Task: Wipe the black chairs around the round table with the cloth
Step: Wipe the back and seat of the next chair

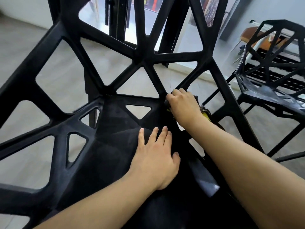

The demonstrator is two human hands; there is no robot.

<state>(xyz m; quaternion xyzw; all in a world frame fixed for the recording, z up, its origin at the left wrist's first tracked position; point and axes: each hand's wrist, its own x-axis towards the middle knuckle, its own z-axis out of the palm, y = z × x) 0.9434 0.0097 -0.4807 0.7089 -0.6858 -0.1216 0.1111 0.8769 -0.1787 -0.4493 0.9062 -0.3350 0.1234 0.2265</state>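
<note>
Pale grey plank floor (19, 52) and white walls behind, seen through the triangular and polygonal openings of a black lattice chair (145, 60) filling most of the view. Left hand (156, 156) laid flat on the matte, faceted seat, fingers (141, 134) straight and spread, gripping nothing, seemingly bracing the chair. Right hand (183, 104) pressed where the seat meets the backrest struts, fingers curled round a bunched cloth (205, 113), dark with a yellow patch, mostly hidden under the palm and wrist. Wiping apparently in progress on this chair, low on the right side of the backrest; no telling from the surface which struts have already been covered, since the dull black plastic shows only faint pale smudges on the seat. Second black chair (270, 76) of the same open-web design standing well apart to the right, thin metal legs under it, its seat glossier and streaked with light; whether wiped or not, impossible to say. Round desk not identifiable in view. By this evidence, at least part of the near chair's upper struts and legs, and possibly other chairs, still to be done.
</note>
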